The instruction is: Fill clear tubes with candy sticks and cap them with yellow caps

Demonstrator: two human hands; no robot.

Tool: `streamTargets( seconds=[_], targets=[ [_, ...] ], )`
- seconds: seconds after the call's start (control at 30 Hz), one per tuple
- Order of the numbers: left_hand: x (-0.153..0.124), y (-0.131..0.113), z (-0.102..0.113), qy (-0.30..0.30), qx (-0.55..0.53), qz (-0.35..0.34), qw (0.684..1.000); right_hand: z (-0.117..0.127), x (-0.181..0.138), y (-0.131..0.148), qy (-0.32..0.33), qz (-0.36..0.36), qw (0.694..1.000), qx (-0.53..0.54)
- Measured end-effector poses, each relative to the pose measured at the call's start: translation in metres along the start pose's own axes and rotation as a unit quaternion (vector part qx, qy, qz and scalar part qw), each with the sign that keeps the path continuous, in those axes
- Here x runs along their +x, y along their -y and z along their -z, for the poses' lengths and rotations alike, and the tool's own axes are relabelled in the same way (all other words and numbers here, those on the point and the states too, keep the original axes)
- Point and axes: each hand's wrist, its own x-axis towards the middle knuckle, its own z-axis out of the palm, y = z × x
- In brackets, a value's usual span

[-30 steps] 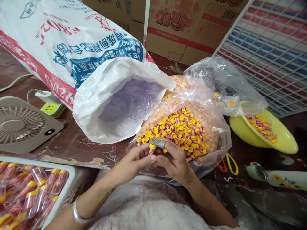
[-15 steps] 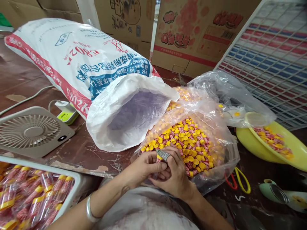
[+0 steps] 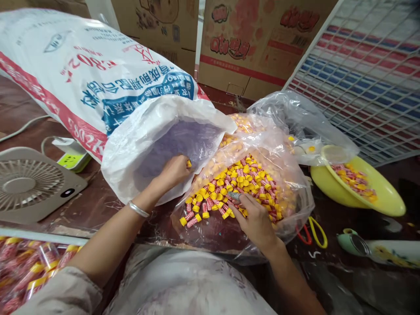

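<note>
At the mouth of a white woven sack point(image 3: 138, 144), my left hand point(image 3: 175, 172) is closed, with a small yellow-capped roll point(image 3: 188, 163) showing at its fingers. Most of those fingers are hidden behind the hand. Clear plastic tubes point(image 3: 177, 140) fill the sack's opening. My right hand point(image 3: 254, 218) lies at the near side of a pile of red-and-white rolls with yellow caps point(image 3: 243, 179), thumb and index finger apart. Grey wrapping point(image 3: 233, 196) covers the tip of that index finger. The pile sits in an open clear plastic bag point(image 3: 300, 192).
A white box point(image 3: 42, 234) at lower left holds capped tubes. Beside the sack stand a fan point(image 3: 29, 188) and a power strip point(image 3: 74, 157). On the right are a yellow basin point(image 3: 387, 197), scissors point(image 3: 317, 232), a flowered flask point(image 3: 390, 251) and a wire rack point(image 3: 357, 83).
My hands were together around a yellow-capped piece and have parted. The left moved up and left to the sack's mouth; the right moved onto the pile. The view has shifted right.
</note>
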Motion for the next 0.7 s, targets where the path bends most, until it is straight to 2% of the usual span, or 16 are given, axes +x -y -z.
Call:
streamTargets(
  seconds=[0.1, 0.17, 0.23, 0.3, 0.37, 0.43, 0.5, 0.53, 0.7],
  targets=[
    [-0.003, 0.002, -0.007, 0.026, 0.014, 0.003, 1.000, -0.004, -0.009, 0.002, 0.065, -0.007, 0.996, -0.061],
    [-0.014, 0.004, -0.001, 0.026, 0.005, -0.001, 1.000, -0.009, -0.016, 0.003, 0.101, -0.011, 0.990, -0.095],
    [-0.031, 0.006, 0.010, 0.032, -0.047, 0.004, 0.998, -0.016, -0.023, 0.005, 0.118, -0.013, 0.986, -0.119],
    [-0.051, 0.008, 0.022, 0.060, -0.160, 0.038, 0.984, -0.024, -0.028, 0.006, 0.115, -0.007, 0.984, -0.137],
    [-0.073, 0.009, 0.029, 0.109, -0.304, 0.087, 0.942, -0.030, -0.030, 0.008, 0.107, -0.003, 0.982, -0.155],
    [-0.094, 0.009, 0.029, 0.140, -0.432, 0.115, 0.884, -0.034, -0.029, 0.008, 0.103, -0.006, 0.980, -0.170],
    [-0.112, 0.006, 0.023, 0.136, -0.507, 0.122, 0.842, -0.035, -0.028, 0.009, 0.110, -0.008, 0.977, -0.184],
    [-0.119, 0.005, 0.020, 0.127, -0.522, 0.124, 0.834, -0.034, -0.027, 0.008, 0.117, -0.006, 0.975, -0.190],
    [-0.151, -0.010, 0.010, 0.117, -0.478, 0.132, 0.861, -0.026, -0.034, 0.002, 0.147, -0.007, 0.972, -0.182]
  ],
)
